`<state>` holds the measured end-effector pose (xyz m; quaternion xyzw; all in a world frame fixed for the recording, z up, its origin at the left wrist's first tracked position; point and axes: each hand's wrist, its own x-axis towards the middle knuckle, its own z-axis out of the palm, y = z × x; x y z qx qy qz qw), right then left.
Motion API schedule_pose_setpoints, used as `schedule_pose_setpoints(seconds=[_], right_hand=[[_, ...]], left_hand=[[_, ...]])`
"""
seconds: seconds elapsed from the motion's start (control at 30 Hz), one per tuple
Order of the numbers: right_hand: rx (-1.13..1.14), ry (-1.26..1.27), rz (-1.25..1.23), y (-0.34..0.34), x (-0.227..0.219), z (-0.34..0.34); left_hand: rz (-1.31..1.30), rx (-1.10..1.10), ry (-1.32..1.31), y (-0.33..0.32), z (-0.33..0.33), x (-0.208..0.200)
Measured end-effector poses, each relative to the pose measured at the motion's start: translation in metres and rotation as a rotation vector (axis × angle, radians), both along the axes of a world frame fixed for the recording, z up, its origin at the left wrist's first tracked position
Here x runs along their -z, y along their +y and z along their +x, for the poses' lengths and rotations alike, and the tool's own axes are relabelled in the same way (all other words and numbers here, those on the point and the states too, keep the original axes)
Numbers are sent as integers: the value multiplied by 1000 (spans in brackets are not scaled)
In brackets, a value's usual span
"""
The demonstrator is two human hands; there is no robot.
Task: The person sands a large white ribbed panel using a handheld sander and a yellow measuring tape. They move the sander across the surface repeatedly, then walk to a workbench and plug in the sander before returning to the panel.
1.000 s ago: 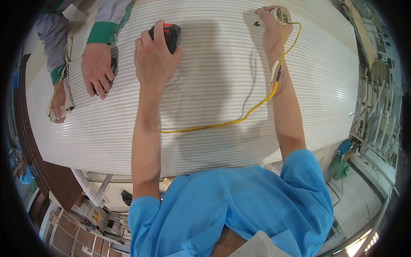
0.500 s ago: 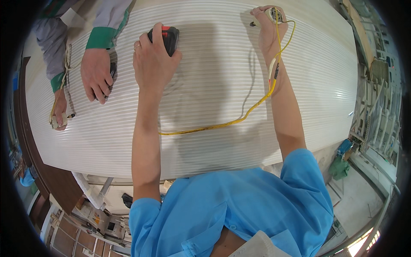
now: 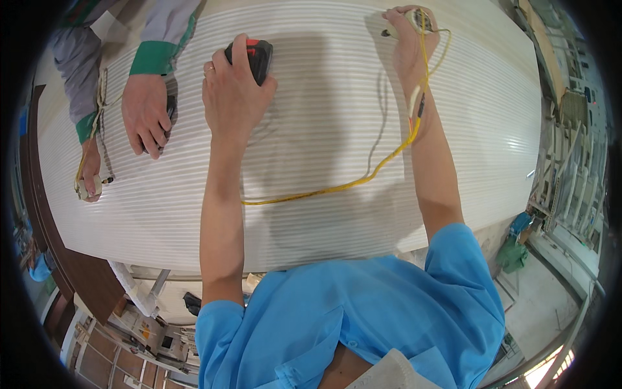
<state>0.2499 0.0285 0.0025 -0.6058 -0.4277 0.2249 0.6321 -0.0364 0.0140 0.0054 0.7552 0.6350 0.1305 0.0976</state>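
Observation:
My left hand point(image 3: 234, 97) is closed over a black-and-red block point(image 3: 260, 59), which looks like a power-tool battery and rests on a ribbed white panel point(image 3: 324, 129). Farther off to the right, my right hand point(image 3: 408, 48) grips a cream corded tool point(image 3: 421, 21) with a round, vented end. Its far side is hidden by my fingers. A yellow cord point(image 3: 343, 187) hangs from the tool along my right forearm, loops over the panel and passes under my left forearm. Light-coloured tape and a dark wrap show on the cord near my wrist.
At the left a co-worker's hand point(image 3: 146, 117) rests on a dark block, and their other hand point(image 3: 92, 175) holds a similar cream corded tool point(image 3: 89, 188). A dark brown board point(image 3: 84, 272) lies beyond the panel's left edge. Racks of pale profiles point(image 3: 570, 168) stand at the right.
My right hand and the cream corded tool have shifted slightly to the right, and the cord beside my wrist has swung with them. My left hand stays nearly still on the block.

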Motion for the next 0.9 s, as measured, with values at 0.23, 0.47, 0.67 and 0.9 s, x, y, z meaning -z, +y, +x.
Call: schedule_pose_setpoints(seconds=[0.23, 0.47, 0.67, 0.9], right_hand=[[-15, -17, 60, 8, -9, 7], [22, -66, 0, 9, -2, 1], [-12, -98, 61, 18, -10, 14], [-16, -96, 21, 22, 7, 8]], left_hand=[[-18, -7, -17, 2, 1, -1], [-18, -2, -22, 3, 1, -3], [-23, -10, -7, 2, 3, -3], [-19, -2, -18, 3, 2, -1]])
